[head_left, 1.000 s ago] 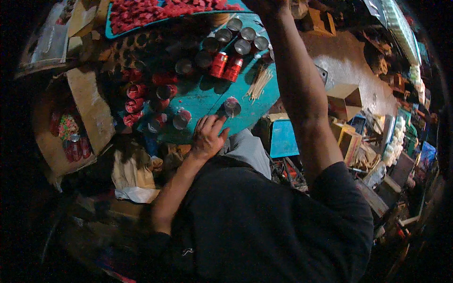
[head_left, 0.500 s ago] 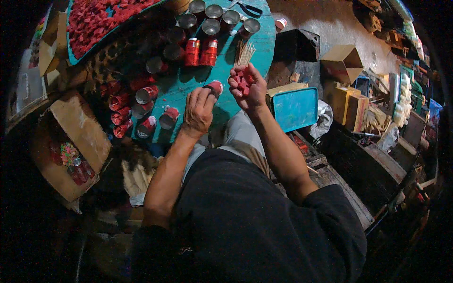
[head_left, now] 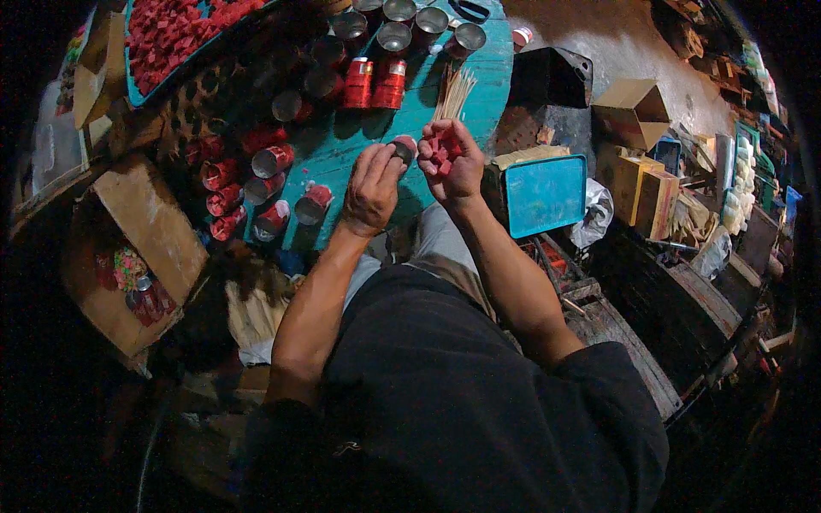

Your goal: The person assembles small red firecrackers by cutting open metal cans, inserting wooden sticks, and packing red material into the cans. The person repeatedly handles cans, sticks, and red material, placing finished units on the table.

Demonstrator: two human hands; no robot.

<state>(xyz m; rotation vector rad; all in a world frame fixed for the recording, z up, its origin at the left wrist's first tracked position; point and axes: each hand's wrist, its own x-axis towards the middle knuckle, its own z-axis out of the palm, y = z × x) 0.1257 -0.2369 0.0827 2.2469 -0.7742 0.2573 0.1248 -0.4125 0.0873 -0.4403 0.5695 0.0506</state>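
Observation:
My left hand (head_left: 369, 190) is closed round a small can (head_left: 404, 149), its dark round end and a reddish side showing past my fingers. Beside it my right hand (head_left: 463, 175) is cupped, palm up, with its fingers curled around several red chunks (head_left: 441, 154). Just beyond the right hand a bundle of thin pale sticks (head_left: 457, 92) fans out; its lower ends are hidden. Two upright red cans (head_left: 388, 84) stand farther off on the turquoise table (head_left: 479, 96). To the left of my left hand, a red can (head_left: 313, 203) lies tilted on the tabletop.
Several open silver-topped cans (head_left: 394, 37) crowd the far side. More red cans (head_left: 226, 201) lie at the left. A tray heaped with red chunks (head_left: 184, 44) fills the far left. A blue tray (head_left: 546, 197) leans at the right, near a cardboard box (head_left: 631, 111).
My left hand and the small can have moved slightly right, nearer my right hand. The right hand still cups the red chunks. The whole view has shifted a little.

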